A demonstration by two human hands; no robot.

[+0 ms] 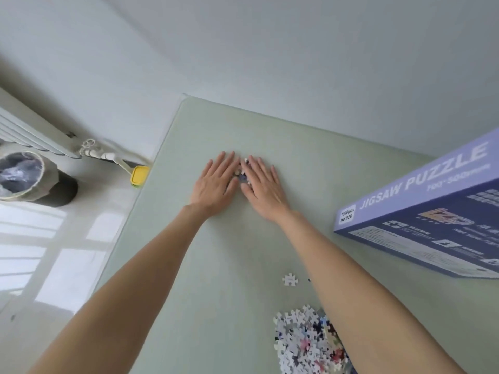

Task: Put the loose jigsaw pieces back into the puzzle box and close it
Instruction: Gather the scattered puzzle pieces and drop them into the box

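Centre frame: we pressed left hand (214, 182) and right hand (263, 184) flat, fingers straight, around a few pieces (242, 172) | pile (305, 341) bottom centre | puzzle box (421, 211) right, closed.

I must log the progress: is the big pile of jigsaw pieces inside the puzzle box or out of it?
Out. The pile of jigsaw pieces lies on the green table, apart from the puzzle box.

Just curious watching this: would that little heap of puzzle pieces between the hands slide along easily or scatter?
The small heap probably slides easily: its pieces look flat and thin on the smooth table. Being loose, they may scatter.
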